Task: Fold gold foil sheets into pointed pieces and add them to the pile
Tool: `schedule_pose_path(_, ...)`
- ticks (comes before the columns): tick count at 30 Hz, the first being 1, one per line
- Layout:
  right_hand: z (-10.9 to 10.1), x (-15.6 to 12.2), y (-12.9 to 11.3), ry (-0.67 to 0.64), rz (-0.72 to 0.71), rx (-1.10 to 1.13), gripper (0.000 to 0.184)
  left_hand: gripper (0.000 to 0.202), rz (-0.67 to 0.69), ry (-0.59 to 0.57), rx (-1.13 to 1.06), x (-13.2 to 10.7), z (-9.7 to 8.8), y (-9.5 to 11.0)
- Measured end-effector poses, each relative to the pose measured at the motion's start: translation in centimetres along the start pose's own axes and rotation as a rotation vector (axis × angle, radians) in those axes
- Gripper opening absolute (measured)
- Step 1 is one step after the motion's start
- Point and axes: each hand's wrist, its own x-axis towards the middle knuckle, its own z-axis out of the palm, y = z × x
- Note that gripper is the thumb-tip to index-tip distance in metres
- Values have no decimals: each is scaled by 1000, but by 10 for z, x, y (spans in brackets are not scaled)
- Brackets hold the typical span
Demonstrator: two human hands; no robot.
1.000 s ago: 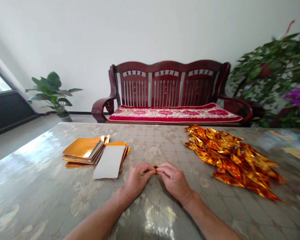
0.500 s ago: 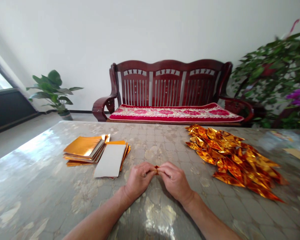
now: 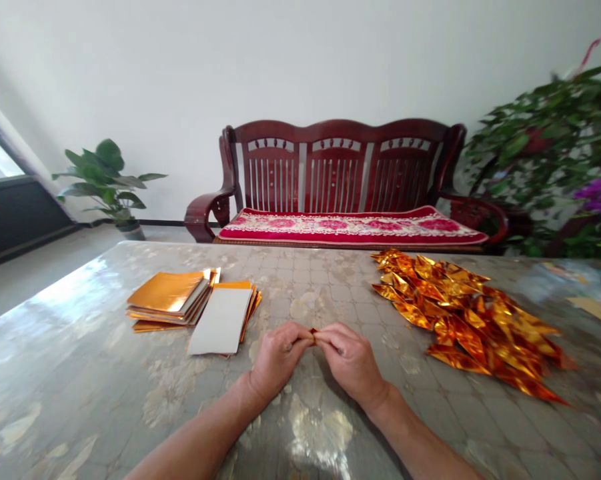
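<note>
Glossy marbled counter (image 3: 80, 400) before a red wooden bench (image 3: 337, 180), both hands meeting at its middle.

Far to the left of the hands lie stacks of gold foil sheets (image 3: 167, 299), one stack turned white side up (image 3: 223, 320). Left hand (image 3: 277, 357) and right hand (image 3: 353, 360) sit knuckle to knuckle, fingertips pinched on a small folded gold foil piece (image 3: 313, 332) held between them just above the counter. Off to the right of the hands spreads a heap of folded gold foil shapes (image 3: 470, 320).
</note>
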Motion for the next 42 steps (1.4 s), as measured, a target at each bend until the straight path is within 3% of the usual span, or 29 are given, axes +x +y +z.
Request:
schedule_pose_path(7, -1, 1, 2, 37, -27, 32, 19, 9, 92, 109, -18, 2, 1, 0)
schedule_pose_path(12, -1, 0, 2, 35, -16, 52, 20, 8, 6, 128, -33, -1, 4, -4)
schedule_pose_path(19, 0, -1, 3, 11, 10, 53, 20, 8, -153, 35, -130, 0, 4, -4)
schedule_pose_path(30, 0, 0, 2, 10, 34, 13, 19, 7, -417, -2, -304, 2, 9, -9)
schedule_pose_path(36, 1, 0, 2, 37, 50, -53, 25, 10, -467, -40, -366, 3, 9, -8)
schedule_pose_path(42, 3, -3, 5, 31, 95, -71, 33, 13, -392, -102, -170, 2, 6, -8)
